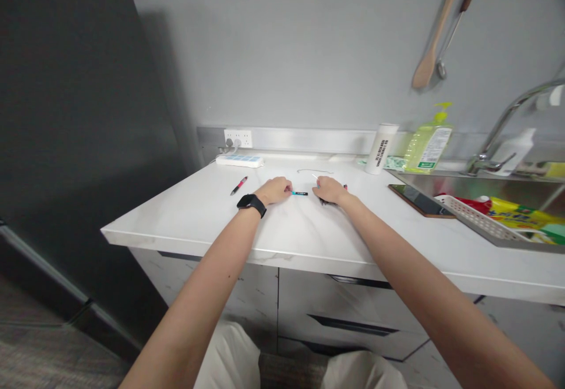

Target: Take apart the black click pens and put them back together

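My left hand (274,190), with a black watch (251,203) on its wrist, rests on the white countertop. Its fingers are closed on one end of a short blue-and-black pen (301,193) that points right. My right hand (330,190) is closed just to the right of that pen. A thin white-tipped stick (315,176) pokes out from its fingers, and the rest is hidden. Under this hand sits a small dark object (325,202), mostly covered. A red-and-black pen (239,186) lies to the left. Behind the hands is a thin curved grey line or wire (315,170).
At the back left lies a white power strip (239,160) below a wall socket (238,138). A white bottle (382,149), a green soap pump bottle (428,145) and a phone (420,200) stand or lie near the sink (415,178). A wooden spatula (435,42) hangs above.
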Action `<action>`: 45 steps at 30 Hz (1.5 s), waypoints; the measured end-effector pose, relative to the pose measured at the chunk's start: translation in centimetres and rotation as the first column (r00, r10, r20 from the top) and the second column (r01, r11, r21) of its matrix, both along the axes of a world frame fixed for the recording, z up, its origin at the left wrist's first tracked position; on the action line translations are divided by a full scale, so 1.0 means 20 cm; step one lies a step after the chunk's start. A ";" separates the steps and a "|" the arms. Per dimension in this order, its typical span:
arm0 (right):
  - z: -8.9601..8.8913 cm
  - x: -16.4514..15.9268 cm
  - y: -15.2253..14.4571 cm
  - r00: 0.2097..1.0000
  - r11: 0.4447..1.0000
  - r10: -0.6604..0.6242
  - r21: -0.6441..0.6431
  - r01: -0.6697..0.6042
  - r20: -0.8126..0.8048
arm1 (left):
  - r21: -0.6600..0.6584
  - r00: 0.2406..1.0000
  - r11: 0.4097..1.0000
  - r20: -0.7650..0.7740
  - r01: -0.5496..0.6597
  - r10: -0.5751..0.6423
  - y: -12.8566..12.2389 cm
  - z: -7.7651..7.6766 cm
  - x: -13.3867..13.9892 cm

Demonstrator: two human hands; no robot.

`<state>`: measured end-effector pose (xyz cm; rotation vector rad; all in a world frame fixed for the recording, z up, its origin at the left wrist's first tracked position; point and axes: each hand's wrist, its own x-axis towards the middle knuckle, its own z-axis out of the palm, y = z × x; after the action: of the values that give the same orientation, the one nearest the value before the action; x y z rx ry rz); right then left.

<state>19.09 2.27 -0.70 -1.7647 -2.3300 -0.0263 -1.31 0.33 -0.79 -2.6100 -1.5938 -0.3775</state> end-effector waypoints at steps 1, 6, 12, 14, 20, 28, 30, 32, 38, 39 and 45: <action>0.01 -0.01 -0.02 0.998 0.997 -0.064 0.048 0.064 -0.007 | -0.002 1.000 1.000 -0.001 -0.002 0.002 0.00 0.00 0.00; 0.05 -0.01 -0.08 0.894 0.890 -0.425 0.117 0.441 -0.142 | -0.016 1.000 1.000 -0.005 -0.015 0.015 -0.02 0.02 0.01; 0.03 0.03 -0.05 0.881 0.887 -0.457 -0.137 0.441 -0.121 | -0.013 1.000 1.000 0.004 -0.009 0.009 0.00 0.00 0.00; 0.02 0.03 -0.04 0.901 0.904 -0.421 -0.130 0.407 -0.104 | -0.014 1.000 1.000 0.010 -0.006 0.006 0.01 -0.01 -0.01; 0.01 0.02 -0.02 0.914 0.916 -0.396 -0.113 0.386 -0.093 | -0.013 1.000 1.000 0.027 -0.001 0.001 0.02 -0.01 -0.02; 0.03 0.03 -0.04 0.938 0.940 -0.329 0.063 0.337 -0.106 | -0.003 1.000 1.000 0.016 0.001 -0.001 0.01 -0.01 -0.01; 0.05 0.02 -0.05 0.969 0.951 -0.206 0.205 0.231 -0.134 | 0.000 1.000 1.000 0.021 0.004 -0.004 0.01 -0.01 -0.01; 0.07 0.00 -0.05 0.983 0.957 -0.094 0.256 0.133 -0.160 | 0.001 1.000 1.000 0.026 0.006 -0.006 0.00 0.00 -0.01; 0.07 -0.06 -0.03 0.952 0.986 0.088 0.163 -0.041 -0.293 | -0.025 0.998 0.999 0.059 -0.037 0.038 -0.05 0.04 0.00; 0.07 -0.06 -0.03 0.938 0.989 0.083 0.141 -0.037 -0.336 | -0.038 0.996 0.998 0.065 -0.051 0.054 -0.06 0.04 0.00; 0.05 -0.07 -0.02 0.887 0.995 0.096 0.042 -0.087 -0.452 | -0.067 0.993 0.992 0.041 -0.111 0.114 -0.09 0.06 0.01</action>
<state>17.73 1.92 0.34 -1.4526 -2.0528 0.3403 -1.02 -1.46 0.43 -2.5592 -1.7874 -0.3857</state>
